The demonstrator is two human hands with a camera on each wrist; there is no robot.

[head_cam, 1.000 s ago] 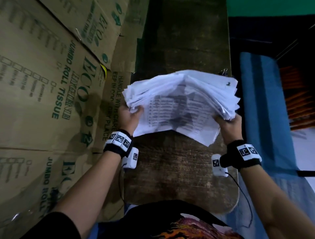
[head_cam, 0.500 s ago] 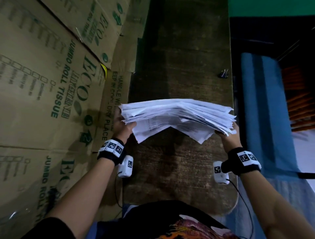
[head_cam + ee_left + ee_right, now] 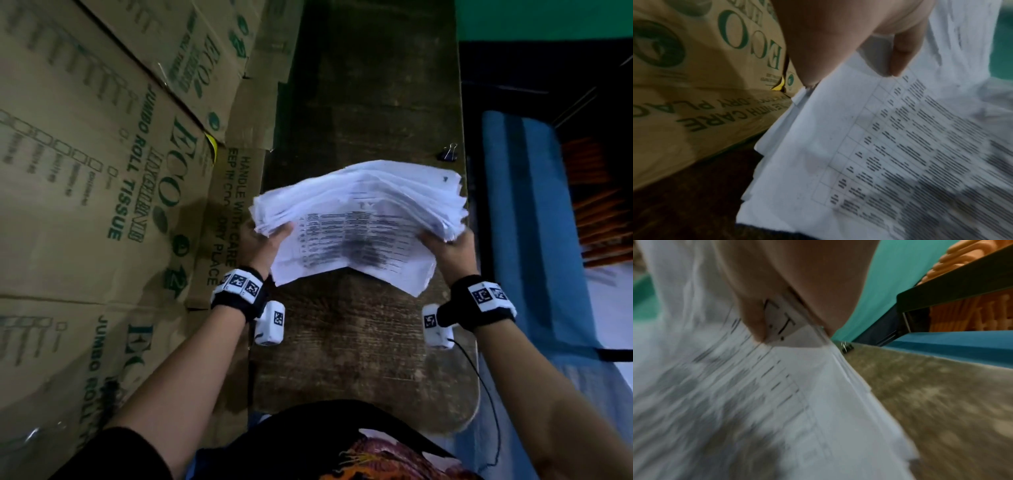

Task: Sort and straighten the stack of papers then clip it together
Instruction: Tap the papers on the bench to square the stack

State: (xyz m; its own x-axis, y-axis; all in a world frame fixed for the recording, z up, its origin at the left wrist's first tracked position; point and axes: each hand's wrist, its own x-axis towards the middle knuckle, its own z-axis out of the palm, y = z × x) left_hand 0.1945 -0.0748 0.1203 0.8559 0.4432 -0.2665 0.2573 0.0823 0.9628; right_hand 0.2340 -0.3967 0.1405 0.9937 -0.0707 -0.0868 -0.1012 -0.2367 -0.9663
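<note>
Both hands hold the stack of papers (image 3: 359,226) up above the tabletop (image 3: 359,342). The left hand (image 3: 260,243) has its grip on the left side, the right hand (image 3: 452,250) on the right side. The edges look messy, so this looks like the straightening step. Next, tap the stack even, then reach for the clip (image 3: 448,155) lying near the far right edge.

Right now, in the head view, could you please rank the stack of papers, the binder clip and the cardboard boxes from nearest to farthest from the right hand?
1. Stack of papers: gripped by the right hand at its right edge.
2. Binder clip: on the wooden table, beyond the hand near the right edge.
3. Cardboard boxes: far left, across the table.
</note>
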